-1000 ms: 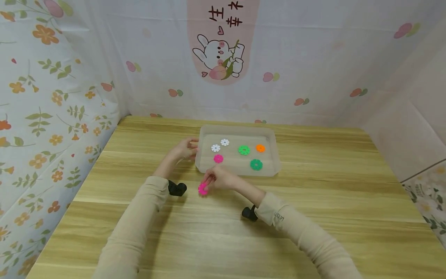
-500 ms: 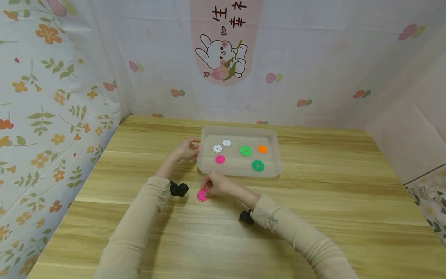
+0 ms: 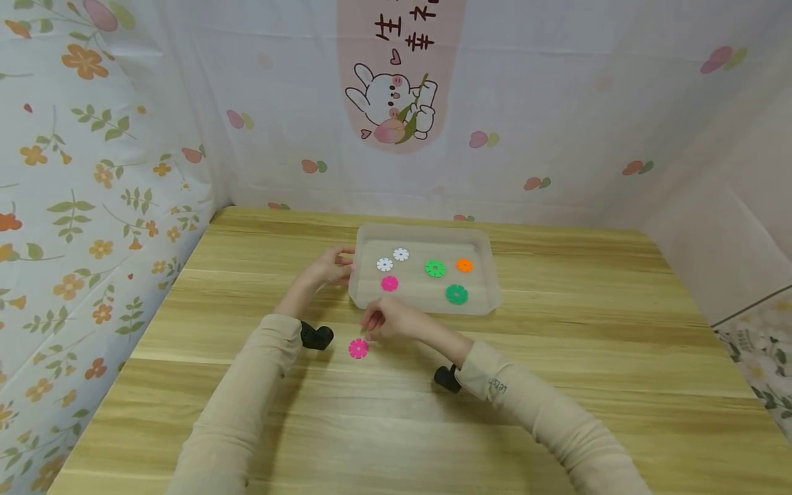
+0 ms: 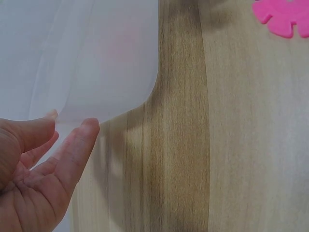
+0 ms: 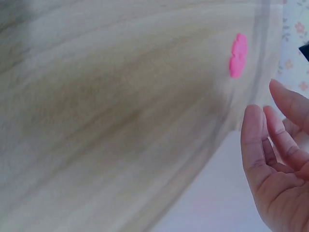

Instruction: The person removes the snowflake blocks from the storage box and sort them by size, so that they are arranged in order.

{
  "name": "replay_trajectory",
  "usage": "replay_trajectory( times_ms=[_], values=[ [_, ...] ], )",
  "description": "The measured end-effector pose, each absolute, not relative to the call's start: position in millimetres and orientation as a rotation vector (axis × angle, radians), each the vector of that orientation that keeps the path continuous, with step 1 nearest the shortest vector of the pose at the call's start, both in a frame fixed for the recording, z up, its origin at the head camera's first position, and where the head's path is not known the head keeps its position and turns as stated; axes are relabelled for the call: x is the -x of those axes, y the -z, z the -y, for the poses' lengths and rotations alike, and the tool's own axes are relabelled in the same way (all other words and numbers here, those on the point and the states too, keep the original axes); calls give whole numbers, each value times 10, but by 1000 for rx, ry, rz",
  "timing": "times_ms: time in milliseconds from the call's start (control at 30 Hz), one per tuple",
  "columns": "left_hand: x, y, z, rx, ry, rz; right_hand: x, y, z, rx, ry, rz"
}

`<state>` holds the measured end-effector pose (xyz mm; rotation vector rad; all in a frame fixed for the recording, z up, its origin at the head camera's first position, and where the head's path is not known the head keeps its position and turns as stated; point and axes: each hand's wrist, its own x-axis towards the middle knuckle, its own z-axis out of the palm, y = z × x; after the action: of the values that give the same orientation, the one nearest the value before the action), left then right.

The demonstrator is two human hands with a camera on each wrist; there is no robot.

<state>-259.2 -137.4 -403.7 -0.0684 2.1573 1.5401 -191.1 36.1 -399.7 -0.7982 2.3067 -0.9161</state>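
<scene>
A pink notched disc (image 3: 358,348) lies flat on the wooden table in front of the box; it also shows in the right wrist view as a pink disc (image 5: 237,55). The right hand (image 3: 390,320) is just behind it, fingers loosely bent with nothing between them, near the box's front wall. At the left end of the translucent box (image 3: 427,306), the left hand (image 3: 331,267) touches the wall with its fingertips; in the left wrist view the left hand (image 4: 48,169) has its thumb and fingers at the wall's edge.
Inside the box lie two white discs (image 3: 401,254), a pink one (image 3: 390,283), two green ones (image 3: 435,268) and an orange one (image 3: 465,265). Behind the table hangs a patterned cloth (image 3: 526,103). Black wrist devices (image 3: 317,337) sit at both wrists.
The right hand set the pink disc down on the table, let it go and moved back toward the box. The left hand stays at the box's left wall.
</scene>
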Motion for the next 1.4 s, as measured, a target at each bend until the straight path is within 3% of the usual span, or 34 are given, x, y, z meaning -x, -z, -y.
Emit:
replay_trajectory(
  times_ms=[233,600,933,1200,1400],
  values=[
    [2593,4037,1381,68,-1539,-2160,2017,3880,-426,828,911,-2379],
    [2589,4036,1371,81,-1542,-2158,2352,3746,-526,616,955,-2504],
    [2583,4041,1373,65,-1543,-2171,2848,4259,-631,554,966,-2509],
    [2580,4049,1378,62,-1535,-2174,2636,3980,-542,455,790,-2562],
    [2577,4036,1380,66,-1544,-2158,2599,4039,-502,428,725,-2592]
  ],
)
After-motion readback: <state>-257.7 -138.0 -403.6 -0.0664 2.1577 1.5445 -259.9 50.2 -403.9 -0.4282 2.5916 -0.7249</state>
